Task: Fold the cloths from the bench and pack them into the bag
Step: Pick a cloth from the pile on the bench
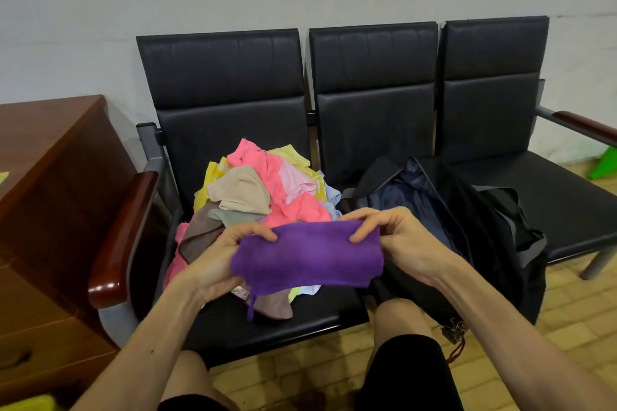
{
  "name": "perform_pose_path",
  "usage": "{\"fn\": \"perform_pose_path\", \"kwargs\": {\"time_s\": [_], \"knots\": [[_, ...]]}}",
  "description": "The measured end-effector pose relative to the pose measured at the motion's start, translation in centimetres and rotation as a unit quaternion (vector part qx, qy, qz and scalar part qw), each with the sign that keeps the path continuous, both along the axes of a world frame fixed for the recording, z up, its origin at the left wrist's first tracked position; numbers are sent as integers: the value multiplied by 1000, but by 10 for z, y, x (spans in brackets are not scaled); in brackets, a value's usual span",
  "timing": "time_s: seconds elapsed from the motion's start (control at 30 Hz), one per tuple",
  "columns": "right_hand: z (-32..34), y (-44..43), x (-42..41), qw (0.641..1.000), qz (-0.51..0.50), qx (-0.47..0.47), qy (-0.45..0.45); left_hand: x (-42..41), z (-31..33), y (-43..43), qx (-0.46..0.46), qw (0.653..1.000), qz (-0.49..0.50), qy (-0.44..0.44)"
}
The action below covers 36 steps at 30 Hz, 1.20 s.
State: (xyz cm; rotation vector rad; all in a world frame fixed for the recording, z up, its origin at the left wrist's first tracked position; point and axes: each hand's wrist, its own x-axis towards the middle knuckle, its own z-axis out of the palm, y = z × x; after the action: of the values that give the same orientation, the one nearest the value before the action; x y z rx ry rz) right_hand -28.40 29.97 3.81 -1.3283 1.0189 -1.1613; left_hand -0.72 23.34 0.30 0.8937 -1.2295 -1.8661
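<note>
A purple cloth [309, 253], folded into a band, is held in the air over the front of the bench's left seat. My left hand [220, 260] grips its left end with the thumb on top. My right hand [394, 237] pinches its right end. Behind it, a heap of pink, beige, yellow, grey and brown cloths [257, 190] lies on the left seat. A black bag [444, 210] stands open on the middle seat, showing a dark blue lining; I cannot see anything packed inside it.
The black three-seat bench [374, 117] stands against a white wall, with wooden-topped armrests [123, 237] at both ends. A brown wooden cabinet [43, 197] sits at the left. My knees are near the bench's front edge. A green object [604, 165] lies on the floor at far right.
</note>
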Motion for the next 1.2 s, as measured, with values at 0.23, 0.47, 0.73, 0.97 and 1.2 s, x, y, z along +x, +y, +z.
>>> {"fn": "perform_pose_path", "kwargs": {"time_s": [0.23, 0.47, 0.73, 0.97, 1.2], "knots": [[-18, 3, 2, 997, -11, 52, -61, -2, -7, -2, -39, 998, -7, -50], [-65, 6, 11, 940, 73, 243, -229, -1, -30, -1, -23, 999, 7, -39], [-89, -16, 22, 951, -136, 261, -95, -17, -41, -14, 80, 995, 58, -10], [-115, -13, -4, 931, -219, 272, -109, -60, -88, -22, 248, 960, 127, 10], [-131, -16, -60, 896, -317, 280, -138, -128, -115, -25, 168, 969, 2, -179]]}}
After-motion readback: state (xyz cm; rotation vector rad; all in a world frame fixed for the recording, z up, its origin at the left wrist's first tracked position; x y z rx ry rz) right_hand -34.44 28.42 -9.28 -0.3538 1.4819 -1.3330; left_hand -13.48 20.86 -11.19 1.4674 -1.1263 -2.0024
